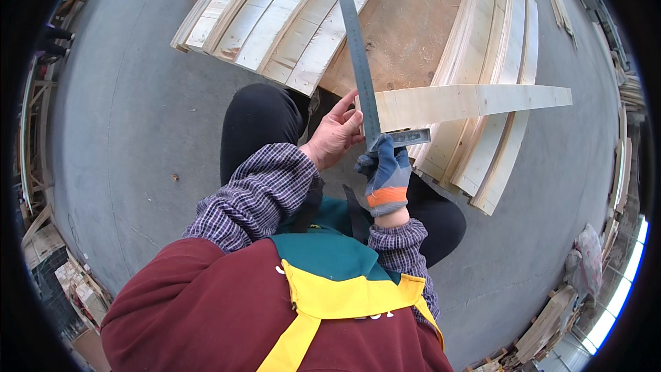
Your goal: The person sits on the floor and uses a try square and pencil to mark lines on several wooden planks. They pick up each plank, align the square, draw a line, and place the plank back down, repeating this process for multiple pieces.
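Person's left hand (pixel 335 134), bare, reaches far and slightly right from a bent forearm in a checked sleeve (pixel 258 189); thumb nearer, index finger farther, closed around the left end of a pale wooden strip (pixel 475 101). Exact finger contact partly hidden by the square. Right hand (pixel 385 172), in a blue-grey glove with orange band, is raised straight ahead, fingers curled, clenched on the near corner of the metal square (pixel 363 72). Square's long blade points far, slightly left, across the strip's left end; short stock runs right, just beside the strip's near edge. Strip extends right, over the right stack of boards (pixel 482 89). Left stack (pixel 282 17) lies far left, brown wooden surface (pixel 406 27) between the stacks. Hands sit between the dark-clad knees, near side of the surface.
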`<move>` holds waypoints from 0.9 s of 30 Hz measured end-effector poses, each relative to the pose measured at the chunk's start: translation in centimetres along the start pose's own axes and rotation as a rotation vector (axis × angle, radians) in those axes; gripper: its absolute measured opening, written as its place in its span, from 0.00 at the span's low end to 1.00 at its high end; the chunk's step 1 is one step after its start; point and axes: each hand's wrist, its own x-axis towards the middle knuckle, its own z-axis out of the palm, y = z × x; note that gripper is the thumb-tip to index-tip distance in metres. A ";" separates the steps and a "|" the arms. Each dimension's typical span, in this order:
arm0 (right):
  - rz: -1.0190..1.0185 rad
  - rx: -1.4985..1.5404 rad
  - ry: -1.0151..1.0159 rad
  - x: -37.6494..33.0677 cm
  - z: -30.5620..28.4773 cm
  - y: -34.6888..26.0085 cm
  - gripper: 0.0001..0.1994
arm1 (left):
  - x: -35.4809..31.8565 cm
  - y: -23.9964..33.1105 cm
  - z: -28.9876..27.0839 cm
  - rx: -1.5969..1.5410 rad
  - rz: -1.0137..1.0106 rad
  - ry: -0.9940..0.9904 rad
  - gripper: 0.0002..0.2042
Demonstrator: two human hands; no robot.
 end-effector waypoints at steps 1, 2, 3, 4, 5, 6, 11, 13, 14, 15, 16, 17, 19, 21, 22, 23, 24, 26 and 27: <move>0.006 0.024 -0.019 0.0 0.0 -0.1 0.14 | 0.1 0.0 -0.1 0.005 0.004 -0.008 0.30; 0.015 0.053 -0.037 -0.1 0.0 -0.1 0.14 | 0.1 -0.1 -0.2 0.008 0.003 -0.011 0.31; 0.014 0.027 -0.028 0.0 0.0 -0.3 0.14 | 0.1 -0.1 -0.3 -0.001 0.004 -0.017 0.31; 0.016 0.007 -0.018 0.0 0.0 -0.5 0.14 | 0.1 -0.2 -0.4 -0.012 0.001 -0.019 0.31; 0.018 -0.012 -0.008 0.1 0.1 -0.7 0.15 | 0.1 -0.3 -0.5 -0.023 -0.012 -0.013 0.31; 0.025 -0.042 -0.001 0.1 0.1 -0.9 0.15 | 0.1 -0.3 -0.6 -0.025 -0.006 -0.017 0.31; 0.042 -0.108 0.019 0.2 0.2 -1.2 0.14 | 0.0 -0.5 -0.8 -0.042 -0.023 -0.013 0.31; 0.033 -0.104 0.027 0.2 0.2 -1.1 0.14 | 0.0 -0.5 -0.8 -0.040 -0.014 -0.027 0.31; 0.034 -0.095 0.031 0.2 0.2 -1.0 0.14 | 0.0 -0.5 -0.8 -0.038 -0.021 -0.024 0.31; 0.025 -0.094 0.023 0.2 0.2 -1.0 0.14 | 0.0 -0.5 -0.8 -0.037 -0.013 -0.030 0.31; 0.021 -0.090 0.020 0.3 0.2 -1.0 0.14 | 0.0 -0.5 -0.8 -0.036 -0.014 -0.032 0.31; 0.017 -0.085 0.017 0.3 0.2 -1.0 0.14 | -0.1 -0.5 -0.8 -0.035 -0.015 -0.033 0.31; 0.036 -0.092 0.011 0.4 0.1 -1.0 0.14 | -0.1 -0.6 -0.8 -0.043 -0.002 -0.045 0.31; 0.039 -0.105 0.012 0.6 0.0 -1.0 0.14 | 0.0 -0.7 -0.8 -0.050 0.007 -0.048 0.31; 0.035 -0.114 0.017 0.6 0.0 -1.0 0.14 | 0.1 -0.7 -0.9 -0.052 0.008 -0.043 0.31; 0.035 -0.123 0.021 0.6 0.0 -1.0 0.14 | 0.1 -0.8 -0.9 -0.054 0.008 -0.036 0.31; 0.031 -0.122 0.029 0.6 0.1 -1.1 0.14 | 0.1 -0.9 -0.9 -0.054 0.008 -0.047 0.31; 0.033 -0.122 0.042 0.5 0.1 -1.1 0.14 | 0.1 -0.9 -1.1 -0.050 0.002 -0.053 0.31; 0.024 -0.127 0.043 0.5 0.2 -1.1 0.14 | 0.1 -0.9 -1.1 -0.052 0.002 -0.060 0.31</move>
